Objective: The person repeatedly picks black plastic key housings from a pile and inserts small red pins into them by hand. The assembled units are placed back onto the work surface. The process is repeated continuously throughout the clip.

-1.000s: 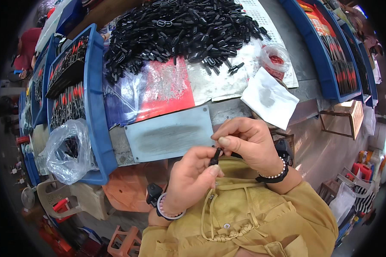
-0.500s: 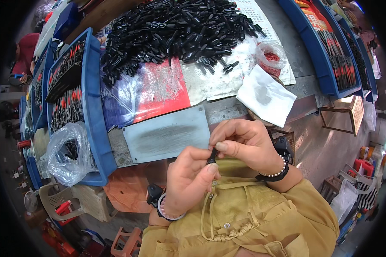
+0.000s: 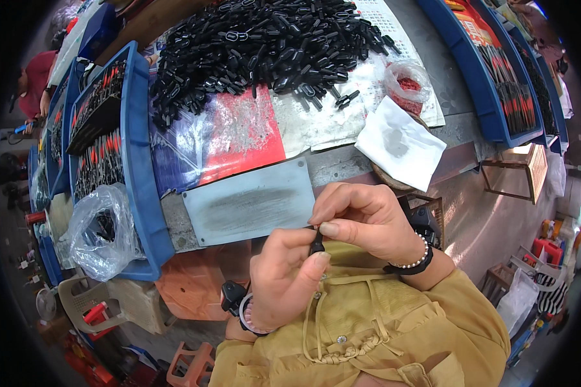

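In front of my body, my left hand (image 3: 281, 277) is closed, pinching a small black plastic piece (image 3: 317, 244) between thumb and forefinger. My right hand (image 3: 365, 216) meets it from the other side, with its thumb and forefinger pinched together at the upper end of the piece. Whether those fingers grip the piece itself or something tiny on it is hidden. Just beyond both hands lies a pale blue-grey plate (image 3: 248, 205) with a dark smudge across its middle. Farther off, a big heap of similar-looking black plastic parts (image 3: 265, 55) covers the table.
A clear bag of small red pieces (image 3: 407, 90) stands behind a smudged white sheet (image 3: 400, 145) at the right. Blue bins (image 3: 150, 187) of black-and-orange parts flank the table on both sides. A crumpled clear bag (image 3: 103, 235) hangs at the left bin's near end.
Both hands have shifted very slightly to the left, still together. The black piece sits a little lower between the fingertips, and the right fingers show a slightly different pinch.
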A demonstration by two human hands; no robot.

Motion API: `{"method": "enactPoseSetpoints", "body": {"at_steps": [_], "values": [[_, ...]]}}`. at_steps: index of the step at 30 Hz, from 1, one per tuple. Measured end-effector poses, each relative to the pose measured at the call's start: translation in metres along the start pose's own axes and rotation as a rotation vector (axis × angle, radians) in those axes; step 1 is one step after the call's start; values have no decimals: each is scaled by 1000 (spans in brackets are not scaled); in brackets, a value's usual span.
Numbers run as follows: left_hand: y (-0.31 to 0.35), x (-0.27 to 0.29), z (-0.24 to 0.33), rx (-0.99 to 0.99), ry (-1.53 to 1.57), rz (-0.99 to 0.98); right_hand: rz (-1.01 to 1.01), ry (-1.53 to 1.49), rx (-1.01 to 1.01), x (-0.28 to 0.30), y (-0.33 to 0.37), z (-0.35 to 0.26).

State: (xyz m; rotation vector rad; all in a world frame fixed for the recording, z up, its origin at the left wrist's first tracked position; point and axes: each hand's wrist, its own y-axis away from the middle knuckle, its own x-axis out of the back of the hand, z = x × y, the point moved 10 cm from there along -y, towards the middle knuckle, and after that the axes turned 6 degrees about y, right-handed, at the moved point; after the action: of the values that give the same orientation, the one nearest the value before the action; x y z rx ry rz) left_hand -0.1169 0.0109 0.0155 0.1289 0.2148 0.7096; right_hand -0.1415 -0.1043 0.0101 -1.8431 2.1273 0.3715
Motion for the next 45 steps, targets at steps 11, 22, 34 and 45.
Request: {"method": "enactPoseSetpoints", "body": {"at_steps": [11, 22, 34, 45], "values": [[3, -8, -2, -124, -39, 61, 128, 150, 216, -1, 9, -13], [0, -4, -2, -146, 3, 145, 152, 442, 447, -4, 12, -38], [-5, -4, 4, -156, 123, 92, 121, 531, 491, -4, 9, -48], [-8, -2, -1, -121, 240, 72, 67, 582, 395, -8, 11, -42]]}}
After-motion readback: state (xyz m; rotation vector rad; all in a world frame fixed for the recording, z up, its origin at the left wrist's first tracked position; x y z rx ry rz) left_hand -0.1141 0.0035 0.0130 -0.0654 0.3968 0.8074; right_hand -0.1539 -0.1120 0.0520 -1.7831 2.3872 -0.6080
